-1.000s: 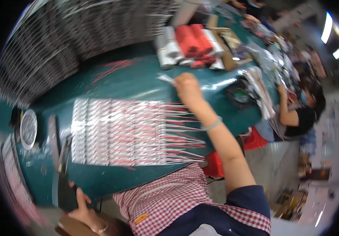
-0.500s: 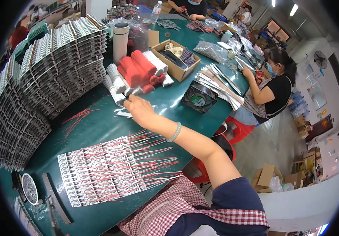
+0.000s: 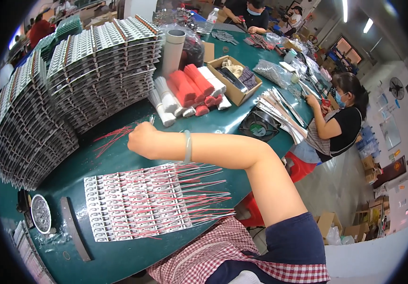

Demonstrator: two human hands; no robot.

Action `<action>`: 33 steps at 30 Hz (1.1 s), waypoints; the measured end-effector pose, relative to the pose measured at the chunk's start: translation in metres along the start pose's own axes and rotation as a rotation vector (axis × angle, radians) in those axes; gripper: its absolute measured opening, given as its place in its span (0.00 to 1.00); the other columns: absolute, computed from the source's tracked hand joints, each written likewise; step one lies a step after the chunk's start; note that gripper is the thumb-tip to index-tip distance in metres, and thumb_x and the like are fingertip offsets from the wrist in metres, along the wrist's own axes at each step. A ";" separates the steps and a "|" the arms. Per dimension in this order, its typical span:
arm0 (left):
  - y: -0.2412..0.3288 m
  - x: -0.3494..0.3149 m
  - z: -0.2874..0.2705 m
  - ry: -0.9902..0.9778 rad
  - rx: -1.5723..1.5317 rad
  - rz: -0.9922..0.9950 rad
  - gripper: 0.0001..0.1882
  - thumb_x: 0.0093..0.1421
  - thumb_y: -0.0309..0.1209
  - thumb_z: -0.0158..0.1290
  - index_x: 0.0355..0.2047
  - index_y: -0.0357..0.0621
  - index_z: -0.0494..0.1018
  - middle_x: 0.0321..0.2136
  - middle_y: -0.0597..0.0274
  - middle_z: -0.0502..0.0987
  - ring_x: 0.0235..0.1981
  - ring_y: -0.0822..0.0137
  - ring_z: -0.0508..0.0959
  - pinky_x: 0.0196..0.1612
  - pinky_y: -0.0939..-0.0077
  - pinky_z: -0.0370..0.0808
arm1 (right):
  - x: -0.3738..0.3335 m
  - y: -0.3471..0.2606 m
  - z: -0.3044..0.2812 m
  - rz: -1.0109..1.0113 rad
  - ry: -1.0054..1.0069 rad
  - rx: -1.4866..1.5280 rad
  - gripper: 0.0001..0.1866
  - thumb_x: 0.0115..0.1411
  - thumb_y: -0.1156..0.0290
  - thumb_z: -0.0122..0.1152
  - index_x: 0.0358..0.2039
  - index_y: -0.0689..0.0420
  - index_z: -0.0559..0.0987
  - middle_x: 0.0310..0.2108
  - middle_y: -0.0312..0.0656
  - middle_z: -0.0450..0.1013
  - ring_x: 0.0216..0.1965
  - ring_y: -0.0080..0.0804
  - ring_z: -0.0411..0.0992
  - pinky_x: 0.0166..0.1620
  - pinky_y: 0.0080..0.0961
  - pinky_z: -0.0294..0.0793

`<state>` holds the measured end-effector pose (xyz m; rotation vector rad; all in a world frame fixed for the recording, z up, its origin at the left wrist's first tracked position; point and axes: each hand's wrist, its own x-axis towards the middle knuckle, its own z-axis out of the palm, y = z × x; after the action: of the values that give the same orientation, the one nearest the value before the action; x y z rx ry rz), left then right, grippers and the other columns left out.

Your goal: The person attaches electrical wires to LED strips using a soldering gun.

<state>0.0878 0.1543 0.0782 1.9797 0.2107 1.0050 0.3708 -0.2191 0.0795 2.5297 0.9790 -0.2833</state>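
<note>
- Near edge of tabletop (image 3: pixel 118 261): the sheet of small boards (image 3: pixel 137 204) is laid flat just inside it, long axis roughly left-right; red and white wire ends (image 3: pixel 208 193) are fanned out past its right side, toward the near edge.
- Key relation: the sheet is set on the near side of the right hand (image 3: pixel 142 141), below the curled fingers; its far right corner is passed over by the right forearm (image 3: pixel 220 149). Left hand not in view, so the right is the nearer one seen.
- Right fingers: curled together, closed on thin white strands (image 3: pixel 152 119) poking out, tips up, on the far side of the fist. Fingertips hidden by the back of the hand; strand count can't be made out.
- Loose red wires (image 3: pixel 110 137) are scattered just left of the fist, partly covered by it.
- Farther: white bundles (image 3: pixel 166 100) and red bundles (image 3: pixel 190 85) are piled toward the far edge; tall board stack (image 3: pixel 109 75) stood at far left, cropped by the dark lens rim.
</note>
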 end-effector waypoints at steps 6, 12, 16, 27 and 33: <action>-0.032 0.017 -0.025 0.024 0.032 0.169 0.16 0.66 0.33 0.51 0.48 0.33 0.71 0.39 0.43 0.74 0.24 0.65 0.71 0.25 0.77 0.70 | 0.012 -0.011 0.009 0.004 -0.090 -0.011 0.10 0.49 0.70 0.65 0.34 0.52 0.85 0.37 0.39 0.80 0.39 0.37 0.79 0.27 0.34 0.78; 0.005 0.029 0.025 -0.042 -0.835 -0.680 0.15 0.59 0.28 0.53 0.43 0.29 0.73 0.37 0.52 0.77 0.19 0.73 0.64 0.20 0.83 0.58 | 0.008 -0.008 0.017 0.024 0.018 0.011 0.06 0.43 0.72 0.67 0.25 0.53 0.84 0.30 0.41 0.80 0.35 0.39 0.78 0.32 0.31 0.77; 0.013 0.032 0.053 0.006 -0.813 -0.774 0.13 0.58 0.26 0.52 0.41 0.29 0.73 0.36 0.57 0.77 0.19 0.74 0.64 0.20 0.83 0.57 | 0.004 -0.010 0.007 0.062 0.057 0.058 0.05 0.42 0.72 0.67 0.24 0.54 0.84 0.29 0.41 0.80 0.34 0.39 0.77 0.31 0.31 0.76; 0.006 0.036 0.077 -0.089 -0.844 -0.804 0.12 0.54 0.24 0.52 0.38 0.31 0.72 0.30 0.58 0.74 0.19 0.74 0.66 0.20 0.85 0.60 | 0.016 -0.018 0.013 0.027 -0.008 -0.018 0.06 0.40 0.72 0.68 0.23 0.54 0.83 0.27 0.41 0.79 0.33 0.36 0.76 0.30 0.28 0.74; 0.008 0.036 0.083 -0.093 -0.864 -0.827 0.11 0.54 0.24 0.52 0.38 0.34 0.72 0.30 0.60 0.72 0.20 0.74 0.66 0.21 0.85 0.60 | 0.016 -0.025 0.012 0.021 0.007 -0.058 0.09 0.36 0.71 0.70 0.22 0.53 0.83 0.27 0.40 0.79 0.33 0.35 0.75 0.29 0.26 0.73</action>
<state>0.1693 0.1143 0.0815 0.9777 0.4141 0.3422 0.3653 -0.1983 0.0564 2.4888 0.9483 -0.2369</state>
